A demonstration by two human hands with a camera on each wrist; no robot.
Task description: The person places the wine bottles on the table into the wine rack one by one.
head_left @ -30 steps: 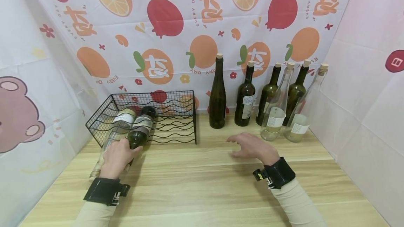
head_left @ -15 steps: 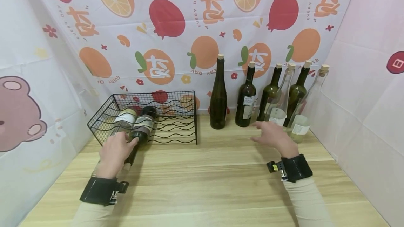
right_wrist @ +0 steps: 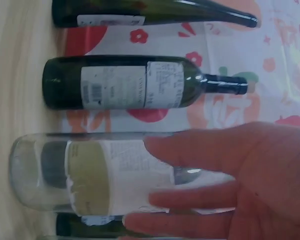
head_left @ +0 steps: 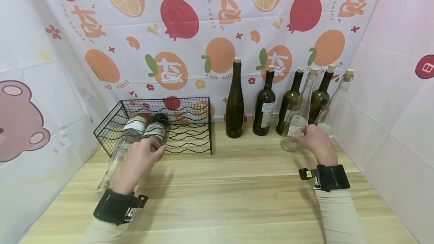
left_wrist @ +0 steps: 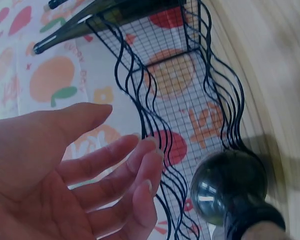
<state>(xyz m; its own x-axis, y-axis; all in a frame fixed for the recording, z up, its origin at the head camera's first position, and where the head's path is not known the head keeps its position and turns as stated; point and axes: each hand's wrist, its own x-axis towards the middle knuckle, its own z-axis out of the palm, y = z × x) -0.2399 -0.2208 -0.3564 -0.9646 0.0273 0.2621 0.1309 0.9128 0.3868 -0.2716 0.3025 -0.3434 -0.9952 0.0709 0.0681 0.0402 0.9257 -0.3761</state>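
Observation:
In the head view my left hand (head_left: 137, 161) hovers in front of the black wire rack (head_left: 210, 134), fingers loosely bent and holding nothing. Two bottles lie in the rack's left part: a clear bottle (head_left: 116, 159) and a dark green wine bottle (head_left: 155, 130), partly hidden by that hand. The left wrist view shows the dark bottle (left_wrist: 227, 185) apart from the fingers. My right hand (head_left: 318, 144) is beside a clear corked bottle (head_left: 291, 144) standing upright on the right. In the right wrist view its thumb and fingers are spread before the labelled clear bottle (right_wrist: 90, 175); contact cannot be told.
Several corked bottles stand along the back: a tall green bottle (head_left: 234, 116), a labelled dark bottle (head_left: 264, 112), green bottles behind, and another clear bottle (head_left: 333, 104). Printed cloth (head_left: 135, 29) hangs behind and at both sides of the wooden table (head_left: 217, 199).
My right hand has moved right, from near the table's middle to the clear bottle. My left hand has drawn away from the clear bottle in the rack, shifting slightly right over the dark one.

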